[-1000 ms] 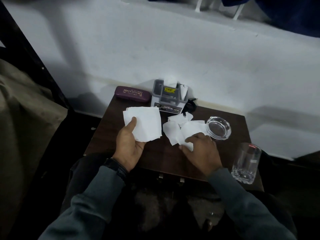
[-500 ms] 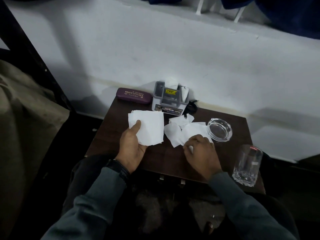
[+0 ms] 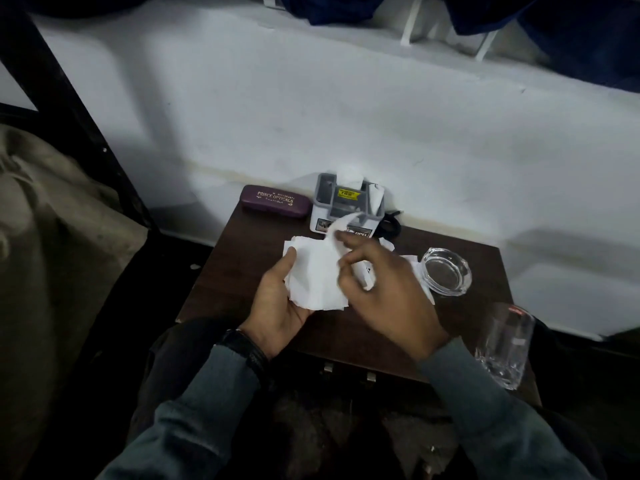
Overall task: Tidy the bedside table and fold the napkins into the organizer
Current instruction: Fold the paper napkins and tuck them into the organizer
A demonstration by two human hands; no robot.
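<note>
My left hand [image 3: 277,303] holds a stack of white napkins [image 3: 317,275] over the middle of the dark wooden bedside table [image 3: 225,268]. My right hand [image 3: 388,296] has come across to the stack and pinches another napkin [image 3: 337,226], whose corner curls up in front of the organizer. The grey organizer [image 3: 346,206] stands at the table's back edge with white napkins sticking out of its compartments. A few loose napkins [image 3: 414,263] lie behind my right hand, mostly hidden by it.
A purple glasses case [image 3: 275,201] lies left of the organizer. A glass ashtray [image 3: 446,273] sits at the right, and a clear drinking glass [image 3: 502,344] stands at the front right corner. A white wall rises behind; a dark bed frame and beige blanket are at left.
My right hand lifted a napkin from the loose pile on the right and carried it left onto the stack in my left hand. The left hand stayed almost still.
</note>
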